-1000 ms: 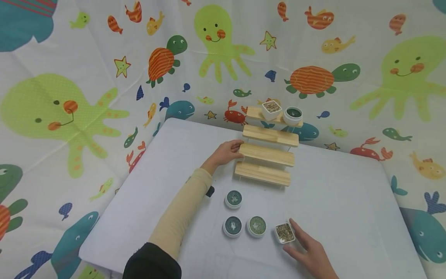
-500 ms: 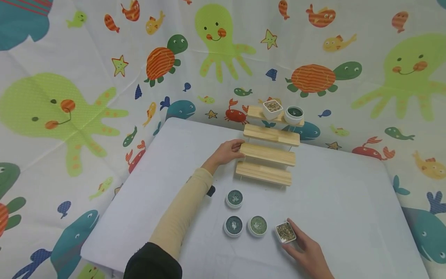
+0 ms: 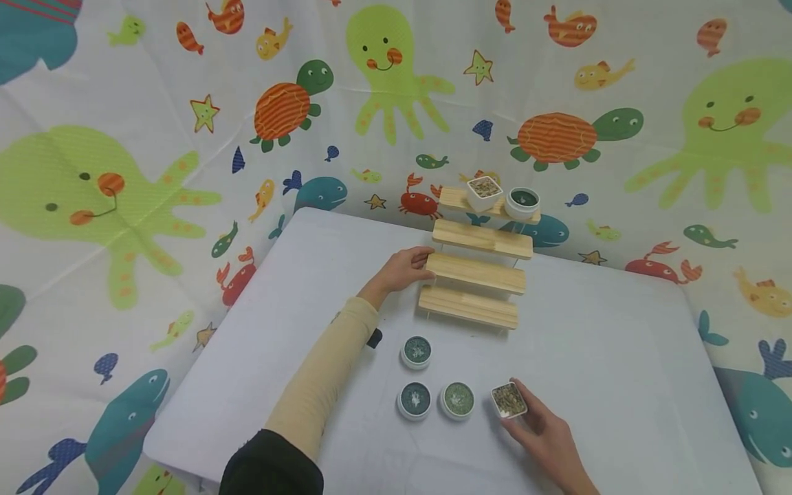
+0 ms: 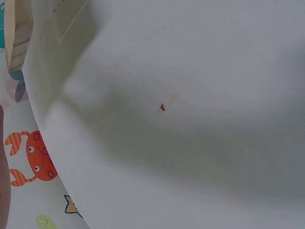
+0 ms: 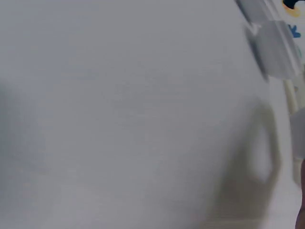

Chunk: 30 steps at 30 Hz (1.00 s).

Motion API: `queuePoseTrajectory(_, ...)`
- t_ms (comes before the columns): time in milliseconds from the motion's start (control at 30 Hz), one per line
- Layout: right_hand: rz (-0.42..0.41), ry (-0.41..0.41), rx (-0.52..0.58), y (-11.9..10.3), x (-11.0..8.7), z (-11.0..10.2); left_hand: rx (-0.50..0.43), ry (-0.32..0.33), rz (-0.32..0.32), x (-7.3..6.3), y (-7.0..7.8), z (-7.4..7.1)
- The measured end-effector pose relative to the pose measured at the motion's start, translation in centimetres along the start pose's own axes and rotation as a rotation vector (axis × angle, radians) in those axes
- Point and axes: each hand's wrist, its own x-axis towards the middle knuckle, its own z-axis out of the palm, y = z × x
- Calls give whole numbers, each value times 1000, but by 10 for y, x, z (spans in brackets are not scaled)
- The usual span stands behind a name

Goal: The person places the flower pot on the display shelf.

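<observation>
My right hand (image 3: 547,436) pinches a small square white pot (image 3: 509,400) with speckled brown, gravel-like filling between thumb and fingers. In the right wrist view, a sliver of that pot (image 5: 299,133) shows at the right edge, apart from its shadow on the cloth. My left hand (image 3: 402,270) grips the left side of a tiered wooden stand (image 3: 475,273), thumb at the end of one lower plank. Left of the held pot are a round pot with green filling (image 3: 458,401) and two with dark green filling, one nearer (image 3: 414,401) and one farther (image 3: 416,352).
On the stand's top plank sit a square gravel-filled pot (image 3: 483,193) and a round dark green one (image 3: 522,204). A white cloth-covered table (image 3: 619,357) lies beneath everything. Behind it hangs a curtain (image 3: 427,20) printed with sea animals.
My right hand has closed its fingers on the square pot and raised it slightly, away from me. The left hand stays at the stand.
</observation>
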Motion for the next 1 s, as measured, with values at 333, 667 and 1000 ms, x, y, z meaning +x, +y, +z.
queuePoseTrajectory(333, 53, 25, 4, -26, 42, -20, 3, -1, -1, -3, 1, 0)
queuePoseTrajectory(667, 107, 5, 25, -60, 82, -36, -2, 4, 4, -4, 2, -1)
queuePoseTrajectory(1000, 107, 53, 49, -86, 118, -51, 3, 4, 3, -2, 1, -1)
